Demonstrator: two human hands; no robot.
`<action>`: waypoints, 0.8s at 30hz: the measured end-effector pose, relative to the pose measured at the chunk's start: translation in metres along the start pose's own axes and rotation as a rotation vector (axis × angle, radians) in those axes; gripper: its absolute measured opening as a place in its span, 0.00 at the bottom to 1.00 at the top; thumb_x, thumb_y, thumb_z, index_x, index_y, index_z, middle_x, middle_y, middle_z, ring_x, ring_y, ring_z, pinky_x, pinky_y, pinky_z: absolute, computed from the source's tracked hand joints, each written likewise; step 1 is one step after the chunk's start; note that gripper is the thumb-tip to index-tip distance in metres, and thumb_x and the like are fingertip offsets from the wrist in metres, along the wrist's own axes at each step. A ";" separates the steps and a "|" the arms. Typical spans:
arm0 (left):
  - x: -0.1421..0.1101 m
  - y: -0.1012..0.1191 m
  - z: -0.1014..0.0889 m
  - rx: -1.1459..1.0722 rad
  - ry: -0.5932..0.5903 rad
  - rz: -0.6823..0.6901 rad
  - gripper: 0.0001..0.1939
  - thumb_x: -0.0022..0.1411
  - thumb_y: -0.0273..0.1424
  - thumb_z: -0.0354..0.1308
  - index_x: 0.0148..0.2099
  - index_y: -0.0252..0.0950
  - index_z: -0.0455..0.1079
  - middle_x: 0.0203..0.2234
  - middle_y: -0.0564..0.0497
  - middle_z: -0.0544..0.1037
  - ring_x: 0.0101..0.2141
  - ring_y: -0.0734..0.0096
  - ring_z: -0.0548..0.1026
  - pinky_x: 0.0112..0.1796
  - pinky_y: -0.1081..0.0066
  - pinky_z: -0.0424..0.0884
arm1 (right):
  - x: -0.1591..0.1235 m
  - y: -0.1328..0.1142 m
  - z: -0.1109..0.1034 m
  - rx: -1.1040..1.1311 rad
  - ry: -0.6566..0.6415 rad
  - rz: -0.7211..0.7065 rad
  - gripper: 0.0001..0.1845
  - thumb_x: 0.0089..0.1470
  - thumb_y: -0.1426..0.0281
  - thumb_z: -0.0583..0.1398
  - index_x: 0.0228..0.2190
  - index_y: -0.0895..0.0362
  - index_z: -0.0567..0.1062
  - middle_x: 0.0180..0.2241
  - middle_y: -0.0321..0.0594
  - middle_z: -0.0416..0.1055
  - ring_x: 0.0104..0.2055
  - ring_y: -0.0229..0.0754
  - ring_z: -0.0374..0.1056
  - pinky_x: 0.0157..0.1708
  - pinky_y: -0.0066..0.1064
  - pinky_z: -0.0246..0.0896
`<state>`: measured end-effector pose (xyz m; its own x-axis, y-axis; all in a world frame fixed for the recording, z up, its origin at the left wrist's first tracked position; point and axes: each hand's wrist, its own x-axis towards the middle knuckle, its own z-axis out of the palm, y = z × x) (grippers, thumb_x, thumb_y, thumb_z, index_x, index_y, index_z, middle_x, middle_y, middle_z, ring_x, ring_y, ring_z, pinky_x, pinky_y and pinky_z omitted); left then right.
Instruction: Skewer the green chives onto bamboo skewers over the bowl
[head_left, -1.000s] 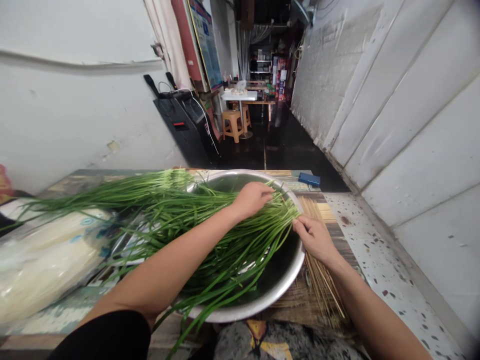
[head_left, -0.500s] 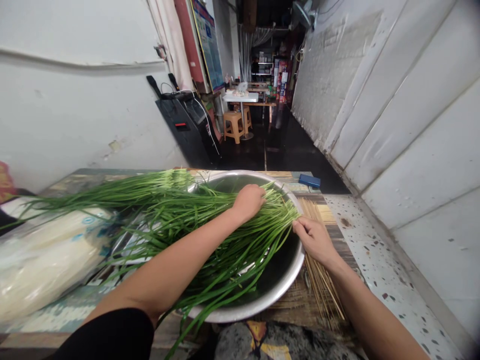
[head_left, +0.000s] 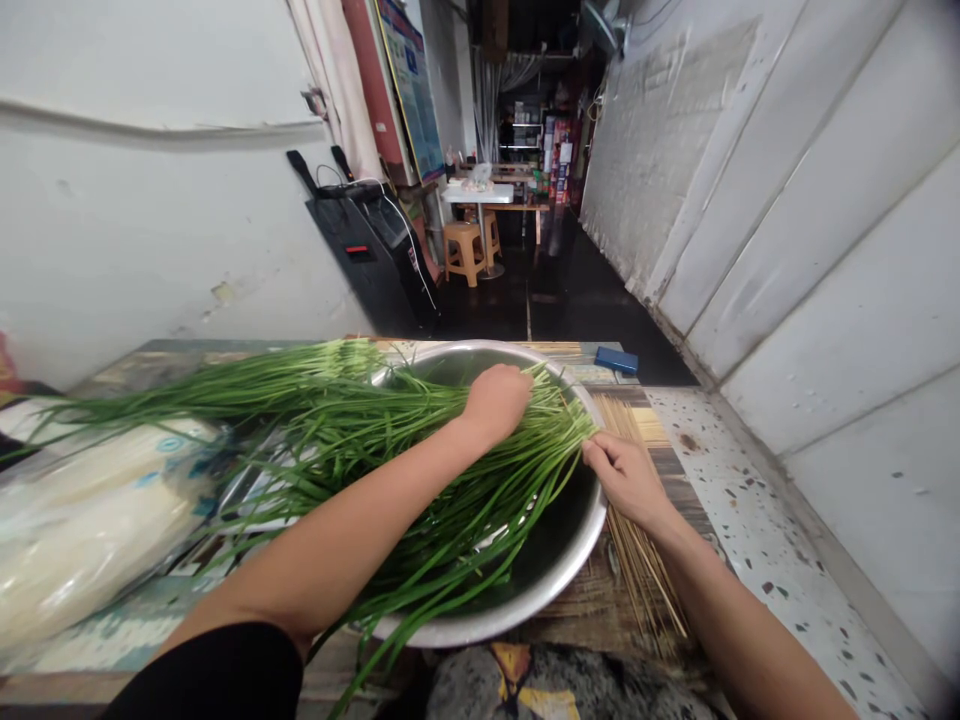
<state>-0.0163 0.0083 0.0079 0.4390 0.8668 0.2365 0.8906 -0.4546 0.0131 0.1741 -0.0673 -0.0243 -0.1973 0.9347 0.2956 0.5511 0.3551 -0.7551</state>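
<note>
A large bunch of long green chives [head_left: 352, 430] lies across a wide metal basin [head_left: 555, 575] and spills out to the left over the table. My left hand [head_left: 499, 400] rests on top of the chives near their cut ends, fingers curled down into the stalks. My right hand [head_left: 626, 478] is at the basin's right rim, fingers pinched on the cut ends of a few chive stalks.
A bundle of thin bamboo skewers [head_left: 641, 520] lies on the table right of the basin. Plastic-wrapped pale packets [head_left: 90, 510] sit at the left. A blue flat object [head_left: 616, 360] lies at the table's far edge. Stools and tables stand down the dark corridor beyond.
Almost nothing has moved. My left hand has shifted slightly along the chive ends; my right hand stays pinched at the basin's rim.
</note>
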 end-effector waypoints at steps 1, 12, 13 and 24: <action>0.000 0.000 -0.001 -0.032 0.004 -0.019 0.13 0.60 0.29 0.49 0.44 0.33 0.71 0.32 0.43 0.75 0.38 0.61 0.71 0.40 0.67 0.65 | 0.000 0.000 0.000 0.003 0.001 -0.003 0.19 0.57 0.66 0.49 0.16 0.56 0.57 0.18 0.33 0.54 0.22 0.35 0.54 0.23 0.27 0.48; 0.003 0.001 0.010 -0.746 -0.008 -0.079 0.14 0.57 0.27 0.52 0.43 0.33 0.75 0.34 0.48 0.79 0.36 0.67 0.75 0.44 0.70 0.67 | -0.001 0.003 0.002 0.017 -0.006 0.003 0.19 0.57 0.65 0.49 0.17 0.56 0.57 0.19 0.33 0.55 0.23 0.35 0.55 0.25 0.28 0.49; 0.003 0.001 0.011 -0.791 0.005 -0.091 0.13 0.57 0.28 0.52 0.42 0.33 0.75 0.33 0.49 0.80 0.35 0.68 0.75 0.43 0.70 0.68 | -0.001 0.002 0.002 0.016 -0.006 0.005 0.19 0.57 0.66 0.49 0.17 0.56 0.56 0.19 0.33 0.55 0.23 0.35 0.55 0.25 0.28 0.49; 0.000 0.021 0.014 -1.296 0.037 -0.415 0.09 0.51 0.25 0.58 0.36 0.28 0.74 0.21 0.51 0.75 0.20 0.80 0.67 0.25 0.77 0.65 | -0.001 0.002 0.001 0.022 -0.027 0.000 0.19 0.57 0.65 0.49 0.17 0.56 0.56 0.19 0.33 0.55 0.24 0.35 0.55 0.25 0.28 0.49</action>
<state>0.0044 0.0014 -0.0055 0.1463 0.9891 0.0172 0.1960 -0.0461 0.9795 0.1748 -0.0671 -0.0263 -0.2196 0.9347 0.2796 0.5330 0.3550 -0.7680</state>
